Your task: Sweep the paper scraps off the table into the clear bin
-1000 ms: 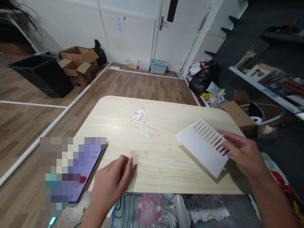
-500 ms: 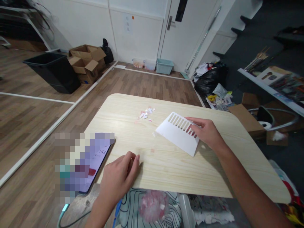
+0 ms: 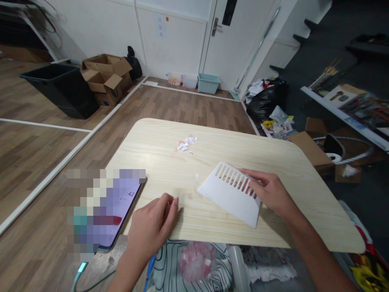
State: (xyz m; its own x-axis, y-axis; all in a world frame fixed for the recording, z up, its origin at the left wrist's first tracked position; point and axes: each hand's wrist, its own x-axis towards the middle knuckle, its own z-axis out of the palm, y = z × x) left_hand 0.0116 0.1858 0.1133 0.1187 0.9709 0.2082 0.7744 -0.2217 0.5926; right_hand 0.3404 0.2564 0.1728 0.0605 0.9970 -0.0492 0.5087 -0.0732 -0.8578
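White card (image 3: 229, 196) drawn nearer, in right hand (image 3: 270, 192), left hand (image 3: 153, 219) curled

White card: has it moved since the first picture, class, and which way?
Yes: judged against the table, the white card has moved left, closer to the paper scraps.

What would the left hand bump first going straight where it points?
The left hand would probably meet the little scrap pile on the table, perhaps after brushing the lone pale scrap; depth is unclear.
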